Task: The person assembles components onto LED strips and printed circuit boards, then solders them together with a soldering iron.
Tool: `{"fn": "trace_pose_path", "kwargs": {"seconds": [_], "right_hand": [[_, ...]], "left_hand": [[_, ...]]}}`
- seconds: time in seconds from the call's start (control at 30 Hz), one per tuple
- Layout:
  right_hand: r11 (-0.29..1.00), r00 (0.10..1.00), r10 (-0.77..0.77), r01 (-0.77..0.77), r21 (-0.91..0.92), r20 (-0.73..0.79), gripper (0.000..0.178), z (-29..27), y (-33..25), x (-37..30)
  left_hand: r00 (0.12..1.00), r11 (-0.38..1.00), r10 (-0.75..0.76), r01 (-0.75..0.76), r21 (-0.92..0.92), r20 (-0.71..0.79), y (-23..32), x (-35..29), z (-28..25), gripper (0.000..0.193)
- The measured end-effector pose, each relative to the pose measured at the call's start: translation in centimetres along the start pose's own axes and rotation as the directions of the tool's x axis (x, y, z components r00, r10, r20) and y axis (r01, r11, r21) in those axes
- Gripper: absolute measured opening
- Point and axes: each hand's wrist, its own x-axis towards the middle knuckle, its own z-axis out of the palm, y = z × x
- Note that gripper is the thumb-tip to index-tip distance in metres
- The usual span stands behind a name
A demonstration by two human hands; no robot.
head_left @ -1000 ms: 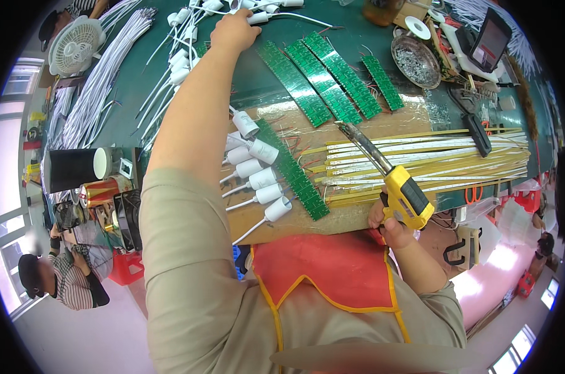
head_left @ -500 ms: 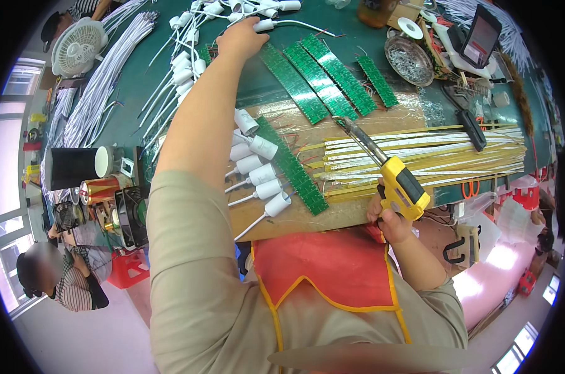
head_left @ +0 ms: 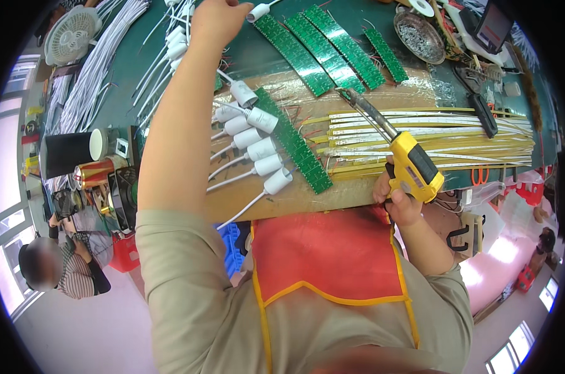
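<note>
Grips a yellow soldering gun in the right hand, stretches the left hand far up the bench.
Holds the hands well apart: wraps the right around the gun's handle near the front edge, pointing the metal barrel up and leftward, tip near the lower ends of several green circuit boards. Reaches the left to the top edge of the view, just beside a white lamp holder; cannot tell whether holding anything, with the fingers partly cut off. Has a cluster of corded white sockets on brown cardboard, between the left arm and a slanted green board. Has yellow-and-white light strips lying to the right, a metal bowl farther up, bundled white wires at upper left. Wears a red apron edged in yellow.
</note>
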Motion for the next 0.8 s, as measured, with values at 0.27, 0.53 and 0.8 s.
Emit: {"fn": "trace_pose_path", "kwargs": {"seconds": [0.27,0.53,0.8], "right_hand": [[1.0,1.0,0.014,-0.014,0.022,0.008,0.071,0.3,-0.1,0.2],[0.999,0.999,0.032,-0.032,0.02,-0.027,0.073,0.5,0.0,-0.1],[1.0,0.999,0.018,-0.018,0.003,-0.029,0.073,0.5,-0.3,0.2]], "left_hand": [[0.984,0.958,-0.026,-0.025,0.285,0.174,-1.2,-1.4,1.9,0.055],[0.976,0.954,-0.199,0.172,0.245,0.091,-4.4,1.2,3.5,0.035],[0.907,0.965,0.044,-0.147,-0.217,-0.419,0.7,-0.9,-6.6,0.028]]}}
